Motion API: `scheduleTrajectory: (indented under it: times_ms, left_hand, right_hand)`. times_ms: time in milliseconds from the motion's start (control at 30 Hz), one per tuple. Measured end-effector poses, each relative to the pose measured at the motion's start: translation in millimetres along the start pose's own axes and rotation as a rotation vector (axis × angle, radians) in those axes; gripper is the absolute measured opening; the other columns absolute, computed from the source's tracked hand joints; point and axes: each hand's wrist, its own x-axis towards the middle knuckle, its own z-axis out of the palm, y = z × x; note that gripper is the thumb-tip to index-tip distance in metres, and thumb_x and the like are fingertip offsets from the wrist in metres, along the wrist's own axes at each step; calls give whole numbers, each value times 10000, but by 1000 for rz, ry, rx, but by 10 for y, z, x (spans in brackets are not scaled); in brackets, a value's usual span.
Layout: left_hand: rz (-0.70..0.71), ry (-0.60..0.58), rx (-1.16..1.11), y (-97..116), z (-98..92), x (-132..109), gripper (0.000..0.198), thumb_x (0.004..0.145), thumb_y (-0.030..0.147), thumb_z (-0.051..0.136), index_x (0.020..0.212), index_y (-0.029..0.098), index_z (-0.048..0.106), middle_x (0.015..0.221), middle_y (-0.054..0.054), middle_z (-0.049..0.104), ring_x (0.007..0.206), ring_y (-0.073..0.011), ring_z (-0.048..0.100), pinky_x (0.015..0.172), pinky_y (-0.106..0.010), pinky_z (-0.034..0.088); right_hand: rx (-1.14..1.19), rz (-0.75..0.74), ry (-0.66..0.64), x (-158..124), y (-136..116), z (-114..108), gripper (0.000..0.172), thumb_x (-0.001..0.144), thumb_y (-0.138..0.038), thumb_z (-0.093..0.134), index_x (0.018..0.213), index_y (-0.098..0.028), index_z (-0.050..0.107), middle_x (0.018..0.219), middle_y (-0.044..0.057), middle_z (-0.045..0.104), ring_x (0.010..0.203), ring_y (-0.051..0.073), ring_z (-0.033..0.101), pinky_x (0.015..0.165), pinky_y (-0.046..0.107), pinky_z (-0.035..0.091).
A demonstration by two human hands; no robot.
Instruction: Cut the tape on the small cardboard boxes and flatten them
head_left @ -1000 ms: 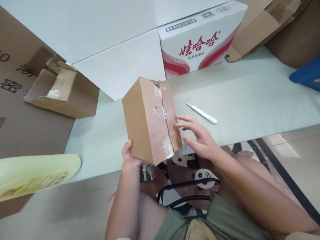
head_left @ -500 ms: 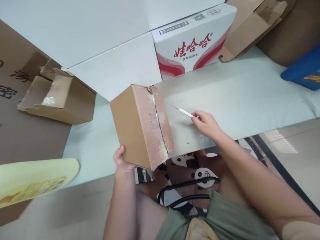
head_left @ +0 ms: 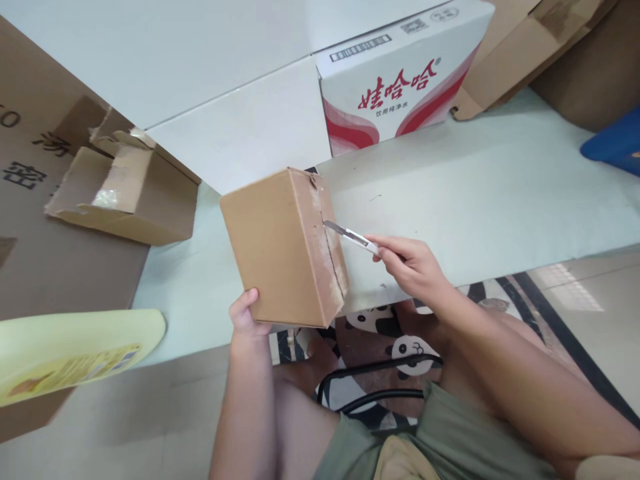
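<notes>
My left hand (head_left: 245,315) grips the near bottom corner of a small brown cardboard box (head_left: 277,250), holding it tilted at the edge of the pale table (head_left: 500,207). The box's taped seam faces right. My right hand (head_left: 410,263) is closed around a thin white craft knife (head_left: 353,235), whose blade tip touches the taped seam near the top of the box's right face.
An opened cardboard box (head_left: 125,190) lies at left on a large flat cardboard sheet (head_left: 45,267). A white and red printed carton (head_left: 400,73) stands behind. More cardboard (head_left: 530,47) and a blue object (head_left: 615,143) sit at the right. A yellow packet (head_left: 70,353) lies at lower left.
My right hand left the box, picked up the knife from the table and brought its blade to the box's taped seam. My left hand turned the box slightly.
</notes>
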Motion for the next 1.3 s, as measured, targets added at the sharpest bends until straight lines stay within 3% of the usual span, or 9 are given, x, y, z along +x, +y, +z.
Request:
scheduleTrajectory:
  times_ms: [233,400,600,767,933,1133,1300]
  left_hand:
    - [132,22,12,1,170,-48,666,556,322,772,1204,212,662,867,-64,765,725,-261,712,659,-370,587]
    - [214,70,0,-1,220,-56,603,565,334,768,1151,216,687,847,-48,764,736,-242,712,674,-346,588]
    - [147,42,57,-26,177,-63,565,569,365,783,1110,220,704,895,-55,770,753,-259,710,685,-368,585]
    - [296,76,-22,-9,310,-32,455,663,428,722,1083,255,710,937,-26,769,886,-252,716,707,-329,583]
    - [325,100,-42,27,408,-39,370,669,428,716,995,255,721,984,-32,761,990,-259,691,747,-322,577]
    - [293,62,-42,89,393,-58,460,683,537,682,1076,300,670,1177,-33,709,1232,-324,564,847,-432,559]
    - [240,9,-103,122,421,-70,514,678,622,662,1078,299,672,1230,-71,684,1271,-363,526,904,-531,529]
  right_hand:
    - [-102,-175,6,-41,-56,0,363,920,-184,461,1147,-202,744,723,16,697,606,123,603,607,261,497]
    - [-112,-163,-47,-68,-91,-9,373,930,-183,452,1179,-200,729,681,2,662,576,118,574,580,249,475]
    - [-133,-183,-104,-88,-87,-11,379,942,-170,436,1195,-188,717,711,16,653,613,121,590,603,245,470]
    - [-137,-204,-190,-128,-90,16,375,953,-177,442,1216,-187,708,697,16,629,599,120,556,590,240,449]
    - [-101,-211,-254,-171,-97,54,372,949,-162,444,1207,-181,712,712,24,627,623,125,569,597,235,452]
    - [-98,-248,-269,-197,-140,62,370,959,-178,434,1214,-181,702,734,37,666,608,127,575,596,238,468]
    - [-114,-179,-185,-161,-121,7,352,936,-173,448,1153,-204,723,755,36,707,636,145,629,599,257,491]
